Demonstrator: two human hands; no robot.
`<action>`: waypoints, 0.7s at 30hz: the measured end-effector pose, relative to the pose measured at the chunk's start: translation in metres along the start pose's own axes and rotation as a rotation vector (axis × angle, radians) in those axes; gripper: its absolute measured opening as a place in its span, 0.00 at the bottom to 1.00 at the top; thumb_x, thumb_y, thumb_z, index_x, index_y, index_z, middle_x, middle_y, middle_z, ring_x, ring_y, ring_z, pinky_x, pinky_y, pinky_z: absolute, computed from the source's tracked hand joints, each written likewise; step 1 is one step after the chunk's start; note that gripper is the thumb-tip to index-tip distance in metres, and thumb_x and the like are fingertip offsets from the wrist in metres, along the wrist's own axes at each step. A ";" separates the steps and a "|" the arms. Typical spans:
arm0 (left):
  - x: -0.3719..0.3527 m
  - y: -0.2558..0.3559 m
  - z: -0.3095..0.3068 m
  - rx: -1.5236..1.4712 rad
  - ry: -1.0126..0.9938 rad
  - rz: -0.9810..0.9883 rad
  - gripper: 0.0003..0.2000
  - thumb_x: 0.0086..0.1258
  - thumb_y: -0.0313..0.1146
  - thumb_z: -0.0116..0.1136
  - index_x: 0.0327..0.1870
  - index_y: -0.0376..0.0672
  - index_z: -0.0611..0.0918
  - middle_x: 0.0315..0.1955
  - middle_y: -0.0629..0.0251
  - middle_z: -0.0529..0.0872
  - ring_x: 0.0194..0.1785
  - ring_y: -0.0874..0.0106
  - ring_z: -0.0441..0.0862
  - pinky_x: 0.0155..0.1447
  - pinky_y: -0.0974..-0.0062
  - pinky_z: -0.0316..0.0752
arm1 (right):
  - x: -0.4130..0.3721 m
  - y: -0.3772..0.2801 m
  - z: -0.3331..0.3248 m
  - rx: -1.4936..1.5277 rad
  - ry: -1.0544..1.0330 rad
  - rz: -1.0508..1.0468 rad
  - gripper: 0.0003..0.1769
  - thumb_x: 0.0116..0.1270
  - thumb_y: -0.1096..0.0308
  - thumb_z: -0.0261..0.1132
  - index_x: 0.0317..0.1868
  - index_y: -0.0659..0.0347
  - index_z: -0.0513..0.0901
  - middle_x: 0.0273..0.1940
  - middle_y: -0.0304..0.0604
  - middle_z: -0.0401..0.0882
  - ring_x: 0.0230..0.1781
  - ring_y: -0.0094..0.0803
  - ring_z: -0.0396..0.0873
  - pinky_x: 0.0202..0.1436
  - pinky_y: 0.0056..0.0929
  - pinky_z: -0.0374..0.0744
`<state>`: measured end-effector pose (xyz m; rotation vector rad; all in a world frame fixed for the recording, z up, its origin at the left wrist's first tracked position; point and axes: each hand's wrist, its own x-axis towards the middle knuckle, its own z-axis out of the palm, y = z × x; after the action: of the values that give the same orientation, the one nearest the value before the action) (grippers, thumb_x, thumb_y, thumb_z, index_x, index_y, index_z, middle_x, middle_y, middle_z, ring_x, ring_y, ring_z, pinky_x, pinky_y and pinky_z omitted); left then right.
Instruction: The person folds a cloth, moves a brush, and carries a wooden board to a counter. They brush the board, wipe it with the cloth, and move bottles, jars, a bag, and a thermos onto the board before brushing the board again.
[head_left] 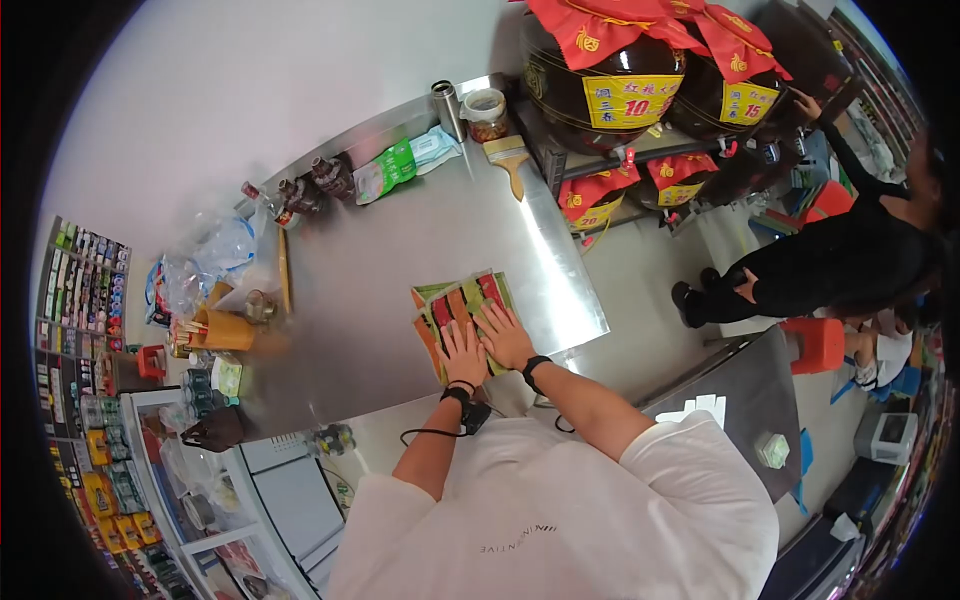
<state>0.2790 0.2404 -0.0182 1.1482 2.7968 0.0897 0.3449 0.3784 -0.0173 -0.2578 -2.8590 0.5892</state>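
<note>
A folded striped cloth (466, 300) in red, green, orange and brown lies on the metal counter (370, 260), close to its front edge. My left hand (461, 352) rests flat on the cloth's lower part, fingers stretched out. Beside it, my right hand (507, 338) also presses flat on the cloth, its fingers extended toward the far side. The two hands nearly touch at the thumbs. Neither one grips anything. What lies beneath the palms is hidden.
Along the counter's back stand a steel flask (447, 110), a lidded jar (486, 115), a green packet (386, 171) and dark bottles (332, 178). A wide brush (508, 162) lies at right. Large jars (603, 95) fill a rack. Another person (830, 245) stands at right.
</note>
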 end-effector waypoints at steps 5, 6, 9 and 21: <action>-0.002 0.010 0.000 0.027 -0.004 0.003 0.31 0.76 0.48 0.40 0.77 0.50 0.55 0.78 0.54 0.44 0.79 0.49 0.38 0.73 0.36 0.41 | -0.008 0.005 -0.004 -0.002 -0.045 0.017 0.31 0.72 0.55 0.51 0.74 0.53 0.62 0.76 0.49 0.51 0.78 0.45 0.47 0.78 0.48 0.47; -0.002 0.008 0.001 0.032 -0.006 0.005 0.31 0.76 0.48 0.40 0.77 0.50 0.55 0.78 0.54 0.44 0.79 0.49 0.38 0.72 0.35 0.42 | -0.009 0.003 -0.005 -0.007 -0.042 0.017 0.31 0.72 0.55 0.51 0.74 0.53 0.62 0.76 0.48 0.51 0.78 0.45 0.47 0.78 0.48 0.47; 0.004 0.003 0.002 -0.011 0.004 0.043 0.30 0.76 0.47 0.42 0.76 0.50 0.57 0.77 0.54 0.46 0.79 0.48 0.40 0.72 0.36 0.42 | -0.006 0.003 -0.007 0.014 -0.010 0.050 0.31 0.72 0.56 0.51 0.73 0.54 0.62 0.76 0.49 0.51 0.78 0.45 0.47 0.78 0.49 0.47; 0.191 -0.035 -0.027 -0.138 0.218 0.021 0.25 0.73 0.45 0.48 0.72 0.55 0.68 0.75 0.62 0.58 0.77 0.57 0.50 0.74 0.45 0.46 | 0.179 0.074 0.003 -0.089 0.002 0.079 0.30 0.70 0.56 0.53 0.71 0.54 0.66 0.75 0.48 0.55 0.77 0.44 0.49 0.76 0.49 0.50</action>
<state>0.1163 0.3496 -0.0109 1.2016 2.9072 0.4273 0.1813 0.4822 -0.0196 -0.3875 -2.8883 0.4764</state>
